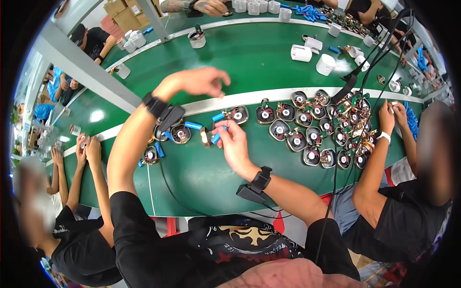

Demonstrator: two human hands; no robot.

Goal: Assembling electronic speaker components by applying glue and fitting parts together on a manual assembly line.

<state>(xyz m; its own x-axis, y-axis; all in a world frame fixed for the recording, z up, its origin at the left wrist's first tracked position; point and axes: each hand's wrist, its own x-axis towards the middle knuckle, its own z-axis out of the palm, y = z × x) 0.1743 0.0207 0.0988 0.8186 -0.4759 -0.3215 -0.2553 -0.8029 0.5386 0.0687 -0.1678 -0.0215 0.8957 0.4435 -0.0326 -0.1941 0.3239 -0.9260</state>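
Green table [225, 182] spans the frame; centre, right hand [235, 145] grips blue cylindrical battery [217, 138], left hand [198, 81] loosely open; cardboard boxes [127, 19] upper left.

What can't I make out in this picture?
All in the head view:
Blue cylinder: partly covered by the right hand gripping it.
Crowded round units at right: small details lost among overlapping parts and black cables.
Co-worker across the bench: cut off by the upper edge; a hand and forearm show.
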